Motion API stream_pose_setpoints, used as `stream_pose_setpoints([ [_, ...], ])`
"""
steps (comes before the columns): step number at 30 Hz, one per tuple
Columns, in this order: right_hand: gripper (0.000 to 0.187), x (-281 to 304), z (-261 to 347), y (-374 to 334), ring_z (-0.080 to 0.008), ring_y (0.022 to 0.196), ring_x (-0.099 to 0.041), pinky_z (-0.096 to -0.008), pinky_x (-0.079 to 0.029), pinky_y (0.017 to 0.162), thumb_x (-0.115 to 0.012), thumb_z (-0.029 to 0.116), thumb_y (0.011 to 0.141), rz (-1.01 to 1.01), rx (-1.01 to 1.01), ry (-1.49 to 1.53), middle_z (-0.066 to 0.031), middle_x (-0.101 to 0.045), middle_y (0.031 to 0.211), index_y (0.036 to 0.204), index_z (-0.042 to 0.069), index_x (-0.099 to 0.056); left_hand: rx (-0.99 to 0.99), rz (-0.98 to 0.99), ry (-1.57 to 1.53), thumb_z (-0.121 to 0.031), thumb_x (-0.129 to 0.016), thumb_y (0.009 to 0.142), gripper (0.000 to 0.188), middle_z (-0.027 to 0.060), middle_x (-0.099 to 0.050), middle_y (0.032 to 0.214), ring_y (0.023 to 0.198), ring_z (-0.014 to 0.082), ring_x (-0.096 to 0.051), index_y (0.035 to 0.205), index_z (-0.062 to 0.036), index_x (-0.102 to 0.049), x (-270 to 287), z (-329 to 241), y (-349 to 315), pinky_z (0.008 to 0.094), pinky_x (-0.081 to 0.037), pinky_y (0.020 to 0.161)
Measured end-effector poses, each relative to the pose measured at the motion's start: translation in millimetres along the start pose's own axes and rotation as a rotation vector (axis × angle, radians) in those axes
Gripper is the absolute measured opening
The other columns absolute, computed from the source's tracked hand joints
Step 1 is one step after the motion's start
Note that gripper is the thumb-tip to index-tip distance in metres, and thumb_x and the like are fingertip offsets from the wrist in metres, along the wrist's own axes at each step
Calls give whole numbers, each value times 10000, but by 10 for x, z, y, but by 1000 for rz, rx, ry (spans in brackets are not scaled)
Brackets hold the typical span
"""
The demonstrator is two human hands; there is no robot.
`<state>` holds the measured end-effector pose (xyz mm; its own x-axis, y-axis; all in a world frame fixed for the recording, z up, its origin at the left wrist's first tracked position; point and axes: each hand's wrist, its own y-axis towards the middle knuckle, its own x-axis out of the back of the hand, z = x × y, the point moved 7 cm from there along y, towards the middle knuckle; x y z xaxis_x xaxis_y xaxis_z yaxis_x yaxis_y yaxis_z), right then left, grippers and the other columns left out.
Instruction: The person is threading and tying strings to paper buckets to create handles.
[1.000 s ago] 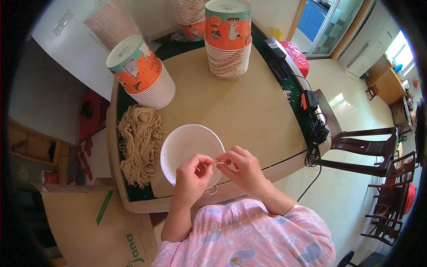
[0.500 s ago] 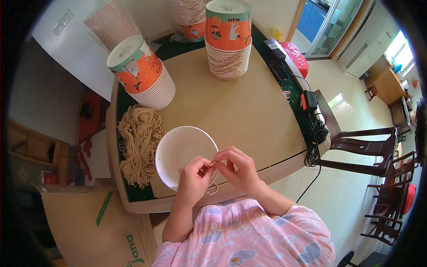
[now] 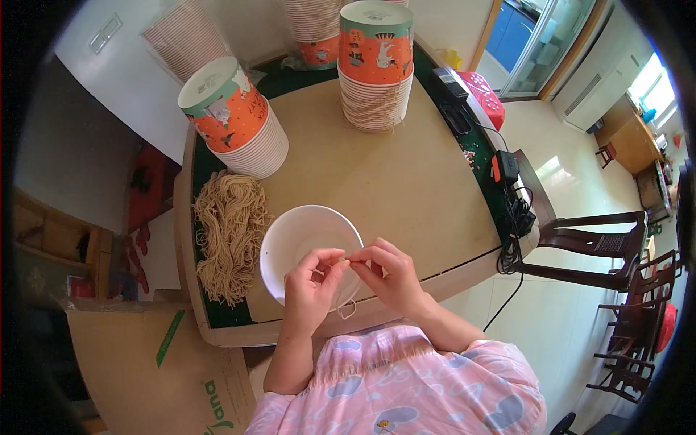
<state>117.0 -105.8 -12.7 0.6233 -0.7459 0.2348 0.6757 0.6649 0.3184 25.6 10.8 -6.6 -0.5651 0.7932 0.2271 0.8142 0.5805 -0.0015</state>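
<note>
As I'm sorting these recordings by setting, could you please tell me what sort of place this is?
It looks like a home, judging by the dark wooden chair, the glossy pale floor and the blue cabinets, perhaps a kitchen's, beside a glass door.

1 smooth white tub (image 3: 301,235) (seemingly paper); 1 rough, matt twine bundle (image 3: 230,235); glossy floor (image 3: 467,308).

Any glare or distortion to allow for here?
All in the head view: window washed out, floor glaring at right; the wide lens bends edges near the dark corners; detail between left hand and right hand is too fine to read.
</note>
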Motion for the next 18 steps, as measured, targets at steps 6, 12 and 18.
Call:
stream_pose_setpoints([
  [6, 90, 26, -20, -2, -71, 544, -477, -223, -380, 483, -710, 9, 795, -53, -57, -7, -25, -578, 756, 868, 29, -661, -48, -12, 114, -76, -637, 887, 82, 29, -662, 840, 729, 58, -587, 937, -11, -638, -18, -15, 14, 208, -463, 638],
  [12, 94, 23, 8, 13, -79, 533, -481, -227, -389, 480, -717, 12, 790, -47, 15, -56, -29, -578, 746, 853, 33, -652, -87, -43, 97, -88, -605, 915, 86, 21, -642, 795, 677, 57, -555, 902, -5, -594, -45, -41, 23, 208, -453, 609],
  [18, 110, 19, 45, 20, -100, 537, -491, -236, -407, 481, -732, 35, 774, -30, 45, -85, -32, -575, 753, 848, 43, -651, -71, -36, 108, -93, -594, 923, 90, 19, -638, 792, 662, 59, -536, 897, -7, -585, -39, -9, 28, 208, -450, 604],
])
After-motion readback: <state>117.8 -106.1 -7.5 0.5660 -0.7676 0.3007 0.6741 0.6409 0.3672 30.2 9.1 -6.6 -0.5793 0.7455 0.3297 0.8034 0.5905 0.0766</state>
